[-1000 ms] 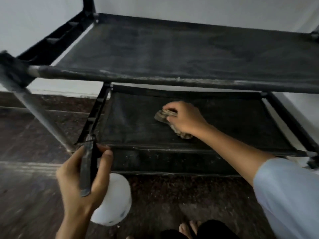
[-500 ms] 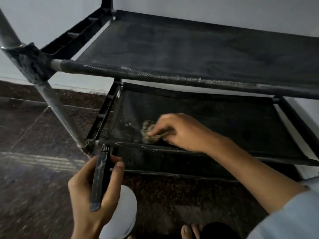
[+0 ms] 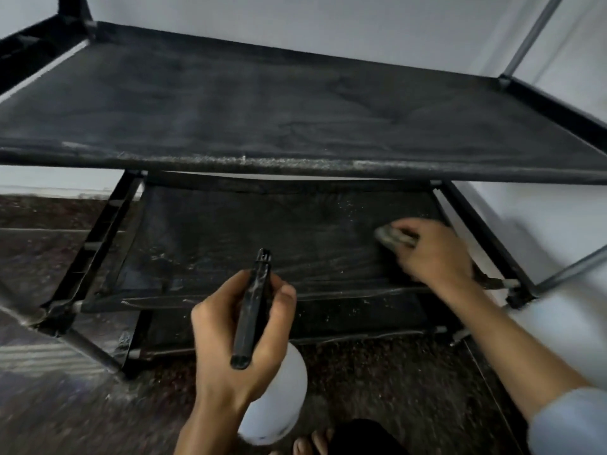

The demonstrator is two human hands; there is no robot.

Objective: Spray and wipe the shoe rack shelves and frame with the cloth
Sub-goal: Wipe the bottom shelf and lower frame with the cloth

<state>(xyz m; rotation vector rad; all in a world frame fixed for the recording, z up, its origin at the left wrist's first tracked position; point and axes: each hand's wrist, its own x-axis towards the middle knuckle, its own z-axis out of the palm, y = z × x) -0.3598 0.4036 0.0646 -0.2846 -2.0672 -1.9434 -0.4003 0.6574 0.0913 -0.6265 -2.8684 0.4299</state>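
The right hand (image 3: 433, 249) clutches the cloth (image 3: 391, 237) against the lower shelf (image 3: 262, 231) near its right end, scrubbing there. The left hand (image 3: 236, 330) grips the spray bottle (image 3: 272, 399) before that shelf's front edge, nozzle aimed at it, ready for more.

1 rack (image 3: 295, 162), 3 shelves, 1 cloth (image 3: 392, 237), 1 bottle (image 3: 279, 399), 2 hands (image 3: 236, 330)

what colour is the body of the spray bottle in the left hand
White, or a pale translucent white, with a black sprayer head; the spray bottle shows in the head view, held by the left hand.
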